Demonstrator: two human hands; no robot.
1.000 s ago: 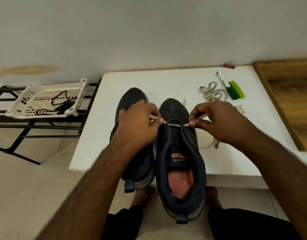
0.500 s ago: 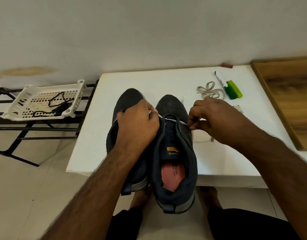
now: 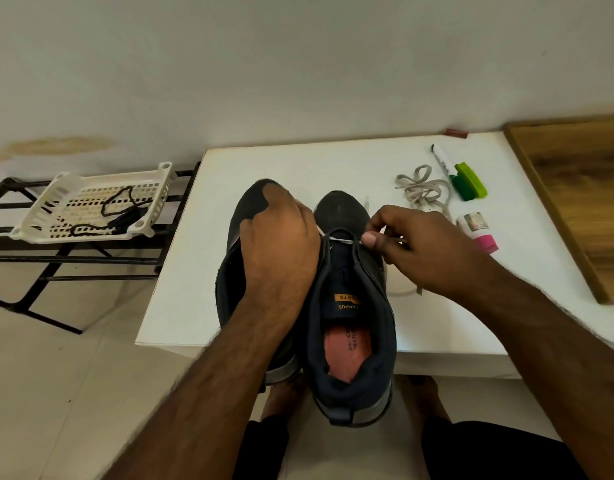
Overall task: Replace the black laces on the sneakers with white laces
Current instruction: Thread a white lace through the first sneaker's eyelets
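The white worktop [image 3: 281, 168] carries 2 dark sneakers side by side near its front edge, heels overhanging that edge toward the person. The right sneaker [image 3: 352, 323] shows its open collar, a pink insole and an orange tongue label. The left sneaker [image 3: 234, 268] is largely covered by the left hand [image 3: 281, 251], which lies knuckles-up across its upper; the fingers are curled down toward the gap between the 2 sneakers, and what they hold cannot be told. The right hand [image 3: 419, 251] sits at the right side of the right sneaker; its thumb and forefinger pinch the white lace [image 3: 341, 240], which runs as 1 short taut span across the front eyelets. A loose end of that lace lies on the worktop under the right wrist.

Toward the back right corner of the worktop lie a bundled spare lace [image 3: 421, 188], a marker [image 3: 442, 161], a green clip [image 3: 470, 181] and a small pink-capped bottle [image 3: 478, 230].

Left of the worktop, a white basket [image 3: 56, 188] on a black rack [image 3: 7, 237] holds a black lace [image 3: 120, 209].
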